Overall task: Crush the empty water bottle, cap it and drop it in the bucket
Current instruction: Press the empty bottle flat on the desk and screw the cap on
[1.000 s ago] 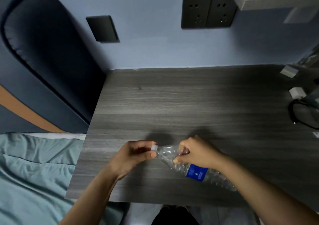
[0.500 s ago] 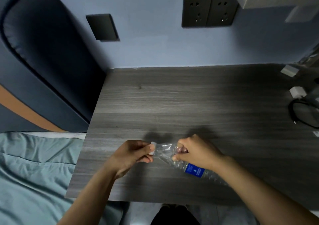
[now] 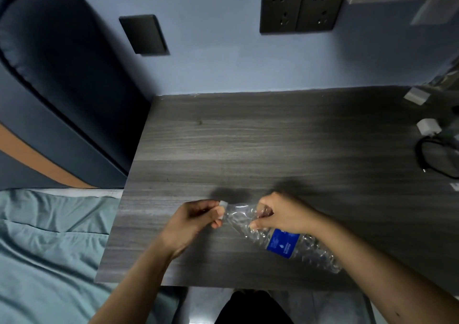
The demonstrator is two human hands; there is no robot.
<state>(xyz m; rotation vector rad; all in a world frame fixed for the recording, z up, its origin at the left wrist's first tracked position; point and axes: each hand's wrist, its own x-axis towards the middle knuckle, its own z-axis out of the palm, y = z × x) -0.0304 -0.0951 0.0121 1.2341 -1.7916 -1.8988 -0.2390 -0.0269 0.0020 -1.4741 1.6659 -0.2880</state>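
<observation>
A crumpled clear water bottle (image 3: 250,224) with a blue label (image 3: 283,243) lies slanted over the near part of the grey wooden table (image 3: 248,137), its neck pointing left. My right hand (image 3: 278,213) grips the bottle's upper body near the shoulder. My left hand (image 3: 191,220) pinches the white cap (image 3: 223,203) at the bottle's mouth with thumb and fingers. No bucket is in view.
A black cable (image 3: 432,157) and small white adapters (image 3: 427,126) lie at the table's right edge. A padded dark headboard (image 3: 49,87) and a teal bedsheet (image 3: 44,249) are to the left. Wall sockets (image 3: 300,8) sit above the table.
Both hands keep their hold on cap and bottle and have hardly shifted. The blue label, half hidden half a second ago, shows more fully below my right hand.
</observation>
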